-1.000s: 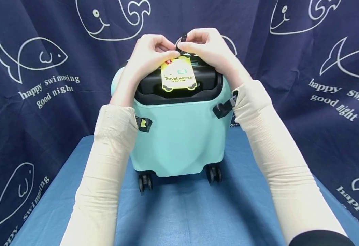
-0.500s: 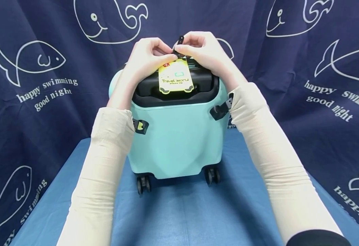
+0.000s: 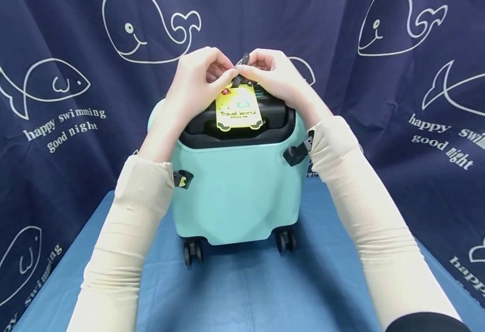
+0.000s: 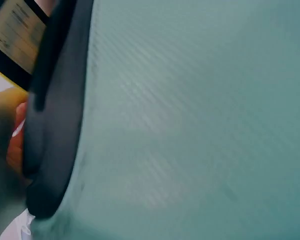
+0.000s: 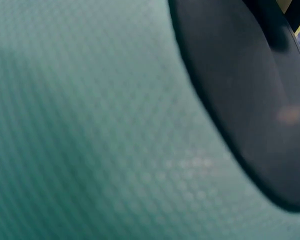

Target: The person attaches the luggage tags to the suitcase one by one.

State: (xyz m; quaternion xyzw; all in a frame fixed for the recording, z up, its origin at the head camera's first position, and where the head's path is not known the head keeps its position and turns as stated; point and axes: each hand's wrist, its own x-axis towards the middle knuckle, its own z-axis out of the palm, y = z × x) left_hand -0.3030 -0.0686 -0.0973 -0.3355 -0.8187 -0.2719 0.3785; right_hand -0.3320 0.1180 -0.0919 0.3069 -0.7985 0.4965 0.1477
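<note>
A mint-green suitcase (image 3: 234,193) stands upright, its black top handle (image 3: 277,113) partly covered by a yellow luggage tag (image 3: 238,108) printed "Travel World". From the tag's upper end rises a black strap (image 3: 245,59). My left hand (image 3: 194,85) pinches the strap just above the tag between thumb and fingers. Against it, thumb tips almost meeting, my right hand (image 3: 277,76) pinches the strap near its free end. Fingertips hide part of the strap. The left wrist view catches the tag's printed back (image 4: 17,35) and blurred fingers; mostly suitcase shell (image 5: 90,120) fills the right wrist view.
Black wheels (image 3: 286,240) carry the suitcase on a blue cloth-covered table (image 3: 226,295). Behind hangs a navy curtain (image 3: 321,27) with white fish and whale drawings. Wrist straps with small black cameras (image 3: 296,154) sit close to the suitcase's front.
The strap's free end has dropped lower and leans over more between the fingers. My left wrist has shifted left and down, and more strap shows above the tag.
</note>
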